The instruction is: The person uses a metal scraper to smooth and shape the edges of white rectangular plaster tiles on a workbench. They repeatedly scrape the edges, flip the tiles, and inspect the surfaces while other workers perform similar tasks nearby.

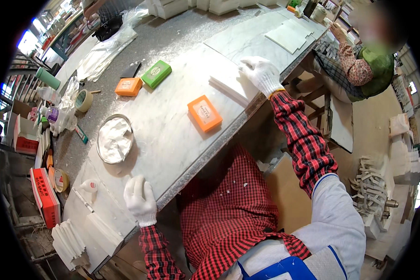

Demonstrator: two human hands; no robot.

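Left hand, gloved, flat and spread at the near edge of the marble slab, holding nothing (likely steadying it); right hand likewise loose-fingered, resting on the white strips by the slab's right edge. Orange block alone mid-slab, between both hands. Bowl of white paste at the left edge; bare stretch of slab between bowl and block.

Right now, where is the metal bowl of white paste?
In the head view, the metal bowl sits on the marble slab's left part, just above the left hand.
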